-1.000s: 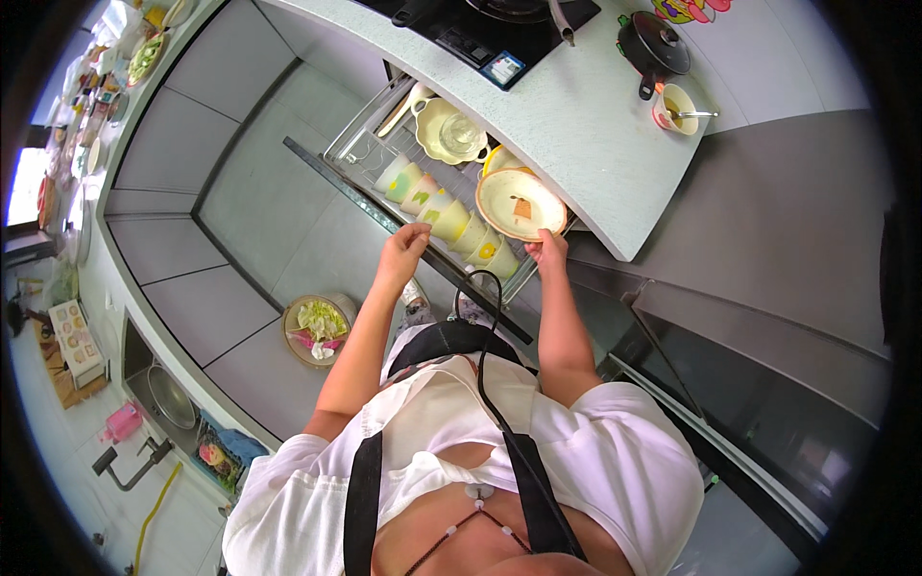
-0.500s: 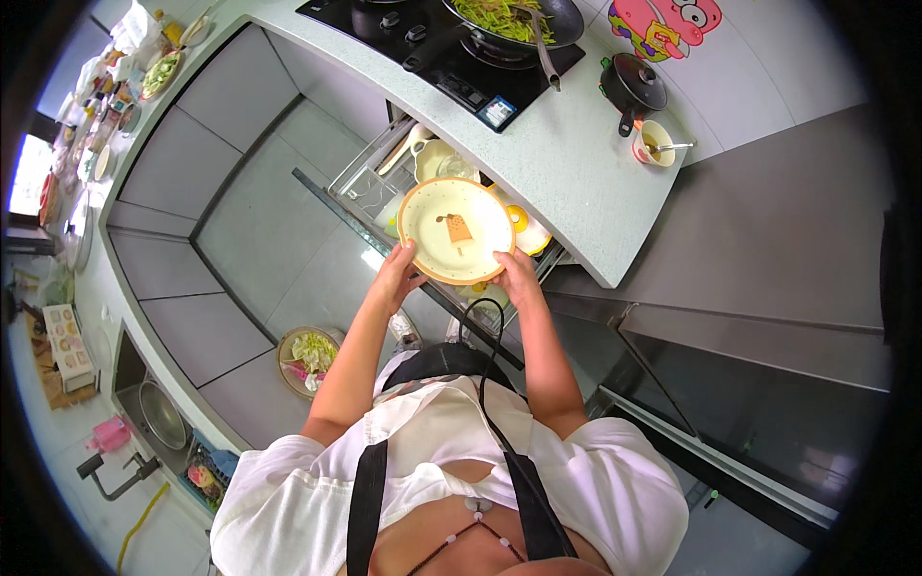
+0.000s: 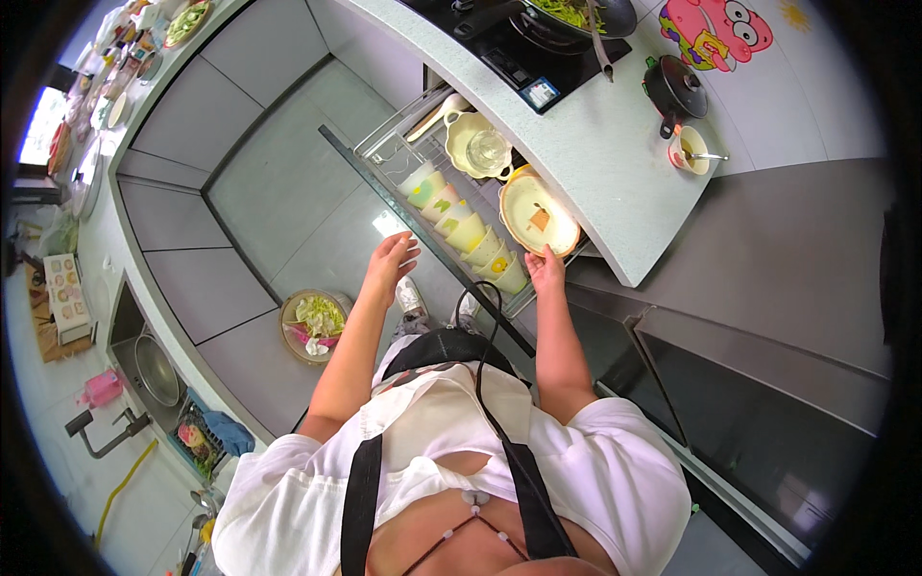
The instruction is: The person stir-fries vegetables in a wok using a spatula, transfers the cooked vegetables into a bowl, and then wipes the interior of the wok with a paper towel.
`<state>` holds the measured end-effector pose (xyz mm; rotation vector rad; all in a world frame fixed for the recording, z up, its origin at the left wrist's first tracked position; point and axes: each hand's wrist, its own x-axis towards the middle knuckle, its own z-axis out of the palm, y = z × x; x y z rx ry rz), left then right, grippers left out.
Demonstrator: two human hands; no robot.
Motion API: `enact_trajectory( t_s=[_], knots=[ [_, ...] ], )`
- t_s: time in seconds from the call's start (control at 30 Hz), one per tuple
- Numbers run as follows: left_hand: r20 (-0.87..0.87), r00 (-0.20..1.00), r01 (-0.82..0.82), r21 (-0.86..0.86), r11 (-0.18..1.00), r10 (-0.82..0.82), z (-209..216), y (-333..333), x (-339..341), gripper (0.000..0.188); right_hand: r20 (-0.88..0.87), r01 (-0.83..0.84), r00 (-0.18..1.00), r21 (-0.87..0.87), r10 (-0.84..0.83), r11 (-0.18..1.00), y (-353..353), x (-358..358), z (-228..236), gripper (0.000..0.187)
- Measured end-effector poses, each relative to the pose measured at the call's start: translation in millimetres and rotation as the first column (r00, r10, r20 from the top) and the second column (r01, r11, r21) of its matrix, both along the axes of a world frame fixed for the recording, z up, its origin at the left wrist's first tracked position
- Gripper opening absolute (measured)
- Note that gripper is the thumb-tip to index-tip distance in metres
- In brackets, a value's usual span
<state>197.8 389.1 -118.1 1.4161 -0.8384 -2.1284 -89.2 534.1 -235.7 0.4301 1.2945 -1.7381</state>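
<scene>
A cream plate with an orange rim and a small printed picture lies tilted in the right end of the pulled-out drawer, on top of other dishes. My right hand grips its near edge, thumb over the rim; the fingers beneath are partly hidden. Holding nothing, my left hand hovers by the drawer's front edge with its fingers apart. Beside the plate in the drawer sit a scalloped cream bowl with a clear glass dish in it, and a row of patterned cups.
The pale counter overhangs the drawer. On it are a hob with a pan of green food, a small lidded black pot and a cup with a spoon. A bin of scraps stands on the floor at left.
The plate has gone from both hands over the drawer down into its right end. My left hand has let go of it, and the cups it covered now show.
</scene>
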Motion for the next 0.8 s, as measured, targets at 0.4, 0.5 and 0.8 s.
enact_trajectory(
  t_s=[0.4,0.5,0.8],
  knots=[
    [0.028,0.999,-0.029,-0.002,1.0,0.029,7.0,-16.8,16.2,0.031,-0.06,0.071,0.996,0.163,-0.062,0.984,-15.1,-14.3,-41.1,0.019],
    [0.033,0.999,-0.022,-0.02,1.0,0.023,9.5,-25.9,21.0,0.03,-0.042,0.014,0.999,0.202,-0.006,0.979,-24.8,-15.4,-40.4,0.018],
    [-0.018,0.99,0.142,-0.069,0.988,-0.143,0.9,-77.5,-21.1,0.031,0.134,-0.053,0.991,0.199,0.026,0.979,-33.1,-7.2,-41.1,0.016]
  ],
)
